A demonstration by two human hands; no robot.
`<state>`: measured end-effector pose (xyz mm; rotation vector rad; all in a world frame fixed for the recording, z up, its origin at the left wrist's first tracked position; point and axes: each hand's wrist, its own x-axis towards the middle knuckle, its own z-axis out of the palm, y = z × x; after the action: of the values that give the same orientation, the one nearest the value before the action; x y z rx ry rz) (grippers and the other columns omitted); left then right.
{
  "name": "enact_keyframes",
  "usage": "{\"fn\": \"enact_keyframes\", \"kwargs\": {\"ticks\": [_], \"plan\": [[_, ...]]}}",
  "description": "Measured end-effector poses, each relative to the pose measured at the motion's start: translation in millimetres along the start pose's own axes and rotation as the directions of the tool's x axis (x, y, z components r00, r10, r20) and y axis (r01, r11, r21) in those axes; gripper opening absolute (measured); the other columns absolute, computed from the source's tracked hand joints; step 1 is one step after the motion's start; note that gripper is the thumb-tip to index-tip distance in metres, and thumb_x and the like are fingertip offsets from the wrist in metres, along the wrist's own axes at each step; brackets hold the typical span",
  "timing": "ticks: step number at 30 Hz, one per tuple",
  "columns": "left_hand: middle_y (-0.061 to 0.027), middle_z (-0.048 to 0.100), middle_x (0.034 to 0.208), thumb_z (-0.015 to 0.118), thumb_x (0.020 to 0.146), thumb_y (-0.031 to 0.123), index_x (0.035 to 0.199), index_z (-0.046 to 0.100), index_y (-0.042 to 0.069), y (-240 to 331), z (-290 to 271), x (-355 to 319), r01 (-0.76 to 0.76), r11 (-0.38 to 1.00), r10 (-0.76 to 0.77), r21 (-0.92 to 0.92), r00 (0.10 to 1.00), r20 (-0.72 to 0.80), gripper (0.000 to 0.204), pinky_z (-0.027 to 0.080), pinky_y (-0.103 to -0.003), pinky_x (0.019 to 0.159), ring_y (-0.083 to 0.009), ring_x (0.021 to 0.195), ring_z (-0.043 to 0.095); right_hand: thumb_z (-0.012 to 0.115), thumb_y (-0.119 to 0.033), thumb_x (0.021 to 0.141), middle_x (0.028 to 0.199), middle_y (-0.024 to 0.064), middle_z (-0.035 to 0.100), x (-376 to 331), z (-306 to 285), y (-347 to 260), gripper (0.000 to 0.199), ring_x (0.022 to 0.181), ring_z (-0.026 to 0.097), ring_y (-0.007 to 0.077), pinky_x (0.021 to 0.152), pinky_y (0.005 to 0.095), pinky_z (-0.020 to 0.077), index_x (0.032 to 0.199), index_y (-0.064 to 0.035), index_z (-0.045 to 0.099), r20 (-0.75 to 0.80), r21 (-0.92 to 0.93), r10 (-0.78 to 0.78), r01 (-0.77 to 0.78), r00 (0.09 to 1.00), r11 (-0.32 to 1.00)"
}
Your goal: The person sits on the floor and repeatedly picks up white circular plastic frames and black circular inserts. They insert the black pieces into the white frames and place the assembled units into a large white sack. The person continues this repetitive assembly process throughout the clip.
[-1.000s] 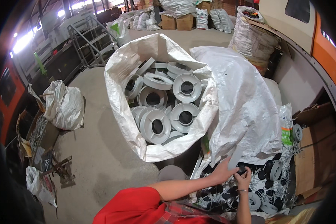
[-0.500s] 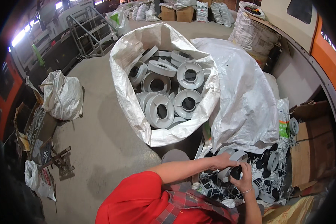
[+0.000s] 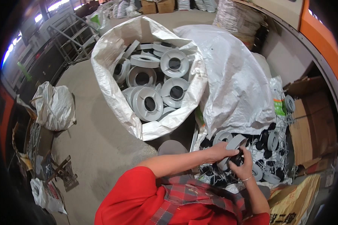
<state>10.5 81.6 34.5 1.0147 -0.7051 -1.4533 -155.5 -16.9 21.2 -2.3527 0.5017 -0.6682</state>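
My left hand [image 3: 220,151] reaches across and is closed on a grey plastic wheel-like part [image 3: 236,142], thumb along its rim. From the other side my right hand [image 3: 244,167], with a bracelet at the wrist, curls thumb and forefinger around the black middle [image 3: 236,161] of the same part. Fingers partly hide where the grey and black meet. Below the hands lies a pile of similar grey wheels [image 3: 270,177], black round pieces and thin grey plastic scraps. Ahead stands an open white woven sack [image 3: 101,71] holding several grey wheels [image 3: 148,104] with dark centres.
A full white sack [image 3: 238,80] leans to the right of the open one. Cardboard [image 3: 311,127] stands at the far right beside a machine. On the left are a white bag [image 3: 56,107], a small wooden stool [image 3: 64,172] and metal steps [image 3: 73,39].
My view has shifted, so the sacks appear farther left and higher. Both hands stay on the grey wheel, with only slight finger movement.
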Motion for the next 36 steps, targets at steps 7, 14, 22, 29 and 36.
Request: {"fn": "enact_keyframes", "kwargs": {"ticks": [7,14,22,29,36], "plan": [[-0.0265,0.027,0.142,0.072,0.074,0.016,0.140,0.023,-0.001,0,-9,-24,-0.563,0.293,0.400,0.773,0.806,0.436,0.085,0.025,-0.044,0.109,-0.0423,0.133,0.024,0.053,-0.013,0.087,0.120,0.0127,0.055,0,10,-1,0.043,0.110,0.054,0.0208,0.094,0.0368,0.0449,0.127,0.0011,0.045,0.318,0.929,0.472,-0.171,0.822,-0.329],[-0.0254,0.032,0.142,0.073,0.074,0.014,0.141,0.024,-0.002,6,-28,-38,-0.425,0.298,0.182,0.855,0.904,0.386,0.084,0.028,-0.038,0.109,-0.0354,0.133,0.031,0.042,-0.031,0.095,0.110,0.0107,0.061,4,23,4,0.040,0.098,0.061,0.0238,0.088,0.0420,0.0488,0.122,-0.0039,0.051,0.399,0.898,0.505,-0.214,0.765,-0.385],[-0.0240,0.041,0.136,0.065,0.076,-0.003,0.139,0.026,-0.005,-2,-13,-60,-0.398,0.441,0.334,0.805,0.905,0.264,0.074,0.032,-0.040,0.104,-0.0343,0.126,0.042,0.050,-0.043,0.092,0.087,0.0152,0.063,1,41,-12,0.054,0.074,0.064,0.0212,0.060,0.0323,0.0540,0.122,0.0021,0.049,0.596,0.775,0.267,-0.457,0.757,-0.436],[-0.0203,0.018,0.150,0.066,0.078,0.001,0.146,0.010,0.000,103,-59,-72,0.171,-0.061,0.853,0.983,0.520,-0.037,0.088,0.014,-0.040,0.113,-0.0317,0.139,0.018,0.067,-0.038,0.078,0.107,0.0243,0.062,-28,47,133,0.056,0.097,0.063,0.0304,0.085,0.0351,0.0491,0.113,0.0051,0.058,0.105,0.022,0.702,-0.708,0.704,0.706],[-0.0138,0.048,0.131,0.061,0.085,0.005,0.134,0.039,-0.003,60,-39,-5,-0.211,0.817,0.460,0.537,0.801,-0.384,0.054,0.036,-0.033,0.102,-0.0216,0.121,0.046,0.067,-0.040,0.075,0.109,0.0190,0.062,-7,107,182,0.055,0.100,0.059,0.0343,0.090,0.0396,0.0461,0.114,-0.0032,0.059,0.222,-0.083,0.618,-0.617,0.754,0.783]]}}
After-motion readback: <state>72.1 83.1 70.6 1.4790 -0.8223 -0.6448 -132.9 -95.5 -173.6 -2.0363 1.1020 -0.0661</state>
